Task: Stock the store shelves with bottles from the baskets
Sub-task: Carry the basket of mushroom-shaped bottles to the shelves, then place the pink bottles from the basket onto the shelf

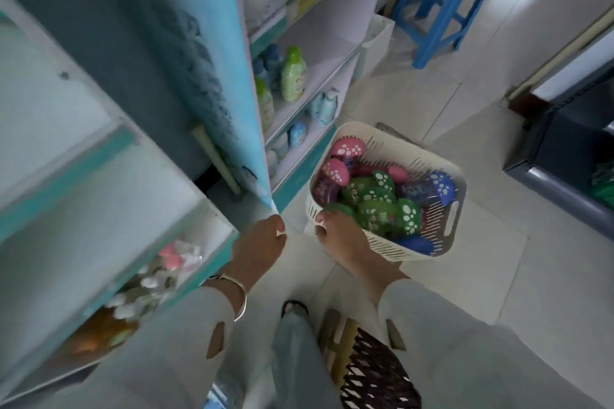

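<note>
Cream plastic basket, slotted walls with a cut-out handle, hangs off the floor beside the lower shelves. Right hand is clamped on the near rim: thumb over the top edge, fingers hidden under or behind the wall. Judgement: it's being carried by the rim rather than the handle so it stays close to the shelf face for unloading.

Head view, contents: the basket is piled with bottles, rounded and glossy, with pink, green and blue caps printed with white paw spots. They lie on their sides, loosely heaped, touching each other. None is out of the basket yet.

Left hand is curled nearly closed beside the bottom corner of the blue shelf end panel. Can't tell if it pinches the panel corner or anything else; no bottle in it. Likely steadying or about to reach over.

Shelves are white boards with teal front strips. Green-capped and blue bottles already stand upright on the middle tiers, with open board beside them. That's probably where stock goes.

Left-side unit is motion-blurred, with small pale items on its lower tier. Blue plastic stool stands well apart on the tiled floor.
</note>
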